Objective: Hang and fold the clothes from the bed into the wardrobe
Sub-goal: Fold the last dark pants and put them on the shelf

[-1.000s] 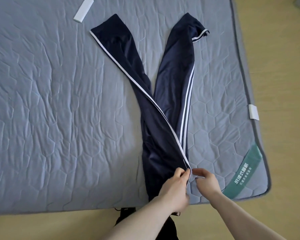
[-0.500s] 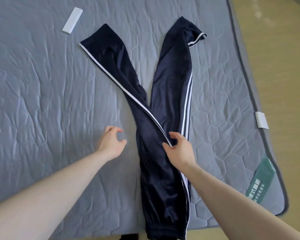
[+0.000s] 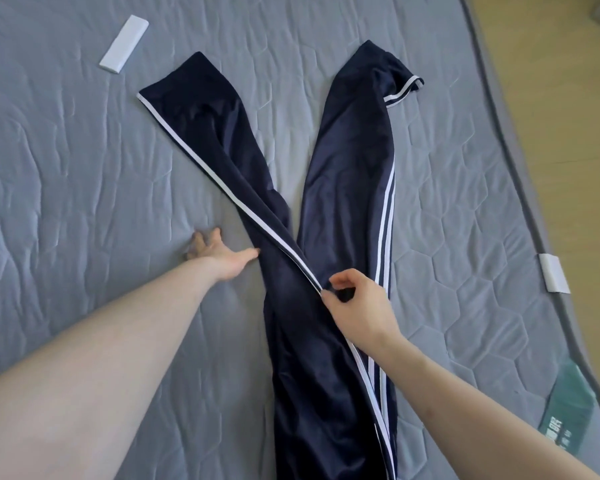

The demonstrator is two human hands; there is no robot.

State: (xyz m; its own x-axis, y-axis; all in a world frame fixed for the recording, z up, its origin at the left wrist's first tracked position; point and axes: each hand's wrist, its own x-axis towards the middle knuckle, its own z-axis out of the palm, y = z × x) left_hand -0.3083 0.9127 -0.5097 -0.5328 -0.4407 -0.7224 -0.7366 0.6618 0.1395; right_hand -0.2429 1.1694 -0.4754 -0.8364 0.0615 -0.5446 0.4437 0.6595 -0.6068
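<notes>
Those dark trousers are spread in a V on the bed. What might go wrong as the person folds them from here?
1. The right hand pinches only the striped edge of the navy track pants, so the slippery-looking cloth may bunch instead of folding flat.
2. The far right cuff is already turned over; folding now could trap that crease.
3. The left hand rests open on the quilted mattress cover beside the pants, so the left leg may drag.

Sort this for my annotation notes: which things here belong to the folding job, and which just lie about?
Job:
navy track trousers with white side stripes
right hand, pinching the stripe seam
left hand, open beside the trousers

Lying about:
white flat rectangular block
white clip at the mattress edge
green label
</notes>
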